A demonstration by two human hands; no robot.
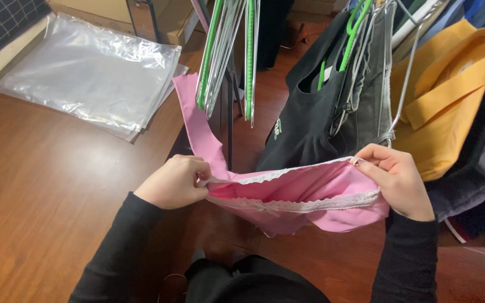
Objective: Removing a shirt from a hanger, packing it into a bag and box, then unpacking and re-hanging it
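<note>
I hold a pink garment [304, 193] with white lace trim stretched between both hands, just off the table's right edge. My left hand [174, 180] pinches its left end, where a pink strap runs up toward the hangers. My right hand [395, 178] grips the right end, thumb over the lace edge. Both arms wear black sleeves.
A stack of clear plastic bags [94, 73] lies at the back of the brown wooden table [40, 185]. Green and metal hangers [228, 50] hang ahead. A black garment [310, 118], a yellow one [450, 106] and dark clothes hang at the right.
</note>
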